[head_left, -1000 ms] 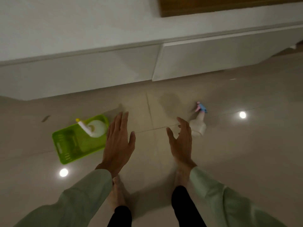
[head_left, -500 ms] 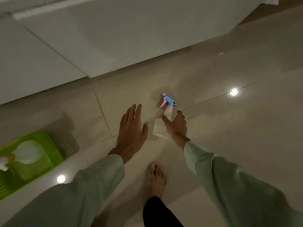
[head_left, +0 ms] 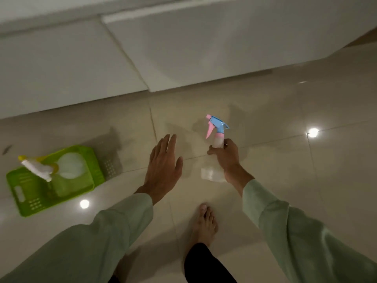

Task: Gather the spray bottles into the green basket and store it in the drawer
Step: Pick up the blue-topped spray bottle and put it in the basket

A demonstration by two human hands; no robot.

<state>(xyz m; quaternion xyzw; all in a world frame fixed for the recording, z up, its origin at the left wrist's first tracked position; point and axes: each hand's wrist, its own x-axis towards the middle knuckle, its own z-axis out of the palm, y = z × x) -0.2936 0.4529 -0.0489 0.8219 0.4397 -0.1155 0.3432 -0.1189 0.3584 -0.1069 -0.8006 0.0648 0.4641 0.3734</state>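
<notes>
Your right hand [head_left: 227, 158] is wrapped around the neck of a clear spray bottle with a blue and pink trigger head [head_left: 216, 139], holding it upright with its base lifted just above the glossy tiled floor [head_left: 285, 180]. Your left hand [head_left: 164, 168] hovers beside it, palm down, fingers spread and holding nothing. Well off to the left on the floor sits the green basket [head_left: 26, 203], and inside it a white spray bottle with a yellow and white trigger head [head_left: 67, 166] stands toward the basket's far corner, its trigger pointing left. Beyond both hands, along the far edge of the floor, run the white drawer fronts [head_left: 183, 54] of a low cabinet, both closed. Your bare foot [head_left: 205, 223] rests on the floor below the held bottle, and pale green sleeves [head_left: 285, 231] cover both forearms
</notes>
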